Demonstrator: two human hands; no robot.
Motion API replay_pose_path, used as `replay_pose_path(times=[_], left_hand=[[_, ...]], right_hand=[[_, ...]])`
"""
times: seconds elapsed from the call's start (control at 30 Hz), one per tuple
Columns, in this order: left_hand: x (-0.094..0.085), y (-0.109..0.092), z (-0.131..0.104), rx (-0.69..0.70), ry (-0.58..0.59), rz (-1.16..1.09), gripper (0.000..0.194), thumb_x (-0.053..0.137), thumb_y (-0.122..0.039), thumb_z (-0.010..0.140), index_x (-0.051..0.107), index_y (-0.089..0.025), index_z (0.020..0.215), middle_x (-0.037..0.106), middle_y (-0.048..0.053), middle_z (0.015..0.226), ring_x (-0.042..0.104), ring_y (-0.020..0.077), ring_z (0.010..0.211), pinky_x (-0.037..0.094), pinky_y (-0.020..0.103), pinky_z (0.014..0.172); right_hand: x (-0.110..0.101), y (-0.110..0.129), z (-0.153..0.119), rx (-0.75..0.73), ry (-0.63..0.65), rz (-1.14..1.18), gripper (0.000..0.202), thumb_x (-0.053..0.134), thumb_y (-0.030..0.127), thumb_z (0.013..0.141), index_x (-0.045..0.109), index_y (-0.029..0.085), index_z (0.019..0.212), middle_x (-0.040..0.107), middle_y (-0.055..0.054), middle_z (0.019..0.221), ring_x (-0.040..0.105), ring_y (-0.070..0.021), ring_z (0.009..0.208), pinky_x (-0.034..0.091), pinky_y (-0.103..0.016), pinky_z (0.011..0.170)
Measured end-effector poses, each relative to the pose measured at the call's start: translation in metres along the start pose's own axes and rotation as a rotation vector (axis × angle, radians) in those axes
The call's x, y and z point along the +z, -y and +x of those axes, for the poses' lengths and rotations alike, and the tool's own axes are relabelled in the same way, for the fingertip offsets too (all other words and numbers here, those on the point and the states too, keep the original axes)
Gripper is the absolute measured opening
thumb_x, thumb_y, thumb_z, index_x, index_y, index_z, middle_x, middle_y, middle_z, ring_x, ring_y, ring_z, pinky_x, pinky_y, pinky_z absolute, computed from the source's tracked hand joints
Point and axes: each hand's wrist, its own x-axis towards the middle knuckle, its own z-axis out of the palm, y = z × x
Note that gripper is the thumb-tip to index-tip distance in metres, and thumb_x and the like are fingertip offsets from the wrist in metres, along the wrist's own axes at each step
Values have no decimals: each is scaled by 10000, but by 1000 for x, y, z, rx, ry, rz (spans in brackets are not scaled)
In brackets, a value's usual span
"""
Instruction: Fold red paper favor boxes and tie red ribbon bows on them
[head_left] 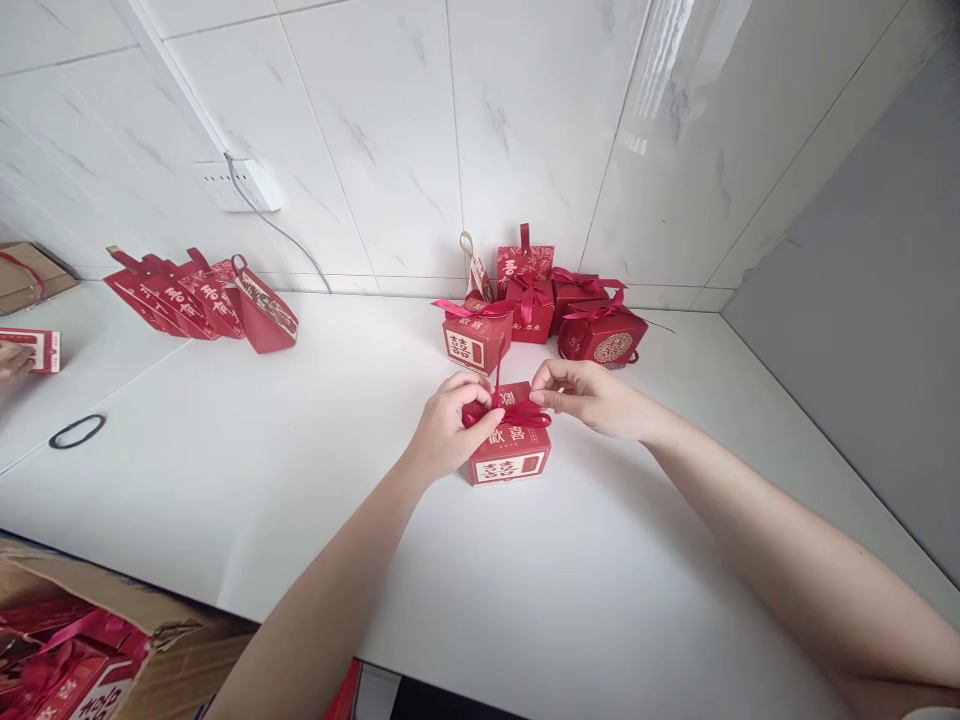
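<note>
The small red box [510, 448] on the white counter [600, 580] carries the characters 歡喜 above a 囍 label, and the left hand [450, 425] and right hand [592, 398] both pinch its red ribbon [517, 413] with nearly closed fingers.

Box [510, 450]: top part covered by both hands; print too small to read.
Ribbon [517, 412]: ends hidden under the fingers of the left hand [450, 425] and right hand [592, 398]; knot cannot be told.
Boxes [536, 305] beyond the hands: rear ones overlapped by front ones; count uncertain.
Carton [90, 660], near left of the left hand: cut by the lower edge.
Another person's hand [11, 360], far left: cut by the edge.
</note>
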Motion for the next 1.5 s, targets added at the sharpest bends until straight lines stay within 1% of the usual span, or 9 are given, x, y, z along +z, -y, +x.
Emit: replay_pose_path(times=[0.23,0.5,0.63,0.83,0.93,1.03,1.17,1.33,1.5], left_hand=[[-1,2,0,-19,32,7,135,596,-301,839,582,-193,758,563,49,1067,594,171,893,488,320,790],[-3,0,0,-22,42,-3,133,593,-301,844,574,-198,762,570,56,1091,592,208,999,493,342,821],[-5,-2,0,-19,61,-23,141,583,-311,851,572,-201,764,581,54,1083,594,209,994,497,339,805],[-12,-8,-2,-76,45,-54,158,545,-358,888,599,-214,853,638,41,969,610,205,935,509,324,756],[-21,-9,-2,-113,75,-127,188,540,-384,901,629,-228,958,667,41,1033,616,218,1024,516,345,847],[-31,-8,0,-107,60,-256,231,559,-400,900,635,-220,1023,673,66,1125,615,229,1086,483,384,967],[-42,-7,3,-72,-83,-459,244,621,-402,868,636,-207,1013,701,76,1062,642,235,1077,463,409,1012],[-51,-9,6,-129,-306,-706,207,661,-405,835,606,-218,903,715,26,941,694,203,954,505,392,942],[-60,-6,9,-178,-432,-843,190,660,-376,826,565,-213,851,715,17,904,682,164,909,522,330,887]], right_hand=[[-4,0,2,-46,-133,-262,241,501,435,925,552,214,843,655,-23,790,600,-165,714,437,-291,661],[-32,1,-3,-25,-553,-354,166,502,401,922,507,243,872,668,-41,776,628,-213,676,458,-343,647],[-35,1,-3,-32,-664,-393,126,491,367,923,489,254,868,651,-33,715,612,-218,627,442,-353,624],[-43,-3,-5,77,-600,-530,98,522,337,895,522,254,843,652,-31,738,611,-220,637,409,-327,567],[-51,6,-13,110,-493,-595,110,549,337,875,555,252,806,674,-22,753,620,-215,648,413,-315,556],[-57,21,-21,70,-481,-577,132,543,347,882,566,243,805,675,-20,724,610,-192,599,412,-299,532],[-61,36,-31,92,-482,-599,121,559,341,886,586,242,823,701,-33,750,610,-185,591,407,-290,508],[-72,45,-44,94,-350,-550,100,631,372,870,658,285,830,736,-2,841,669,-188,739,479,-306,620],[-82,51,-59,9,-498,-569,59,655,303,862,706,301,892,742,2,881,687,-177,786,507,-318,712]])
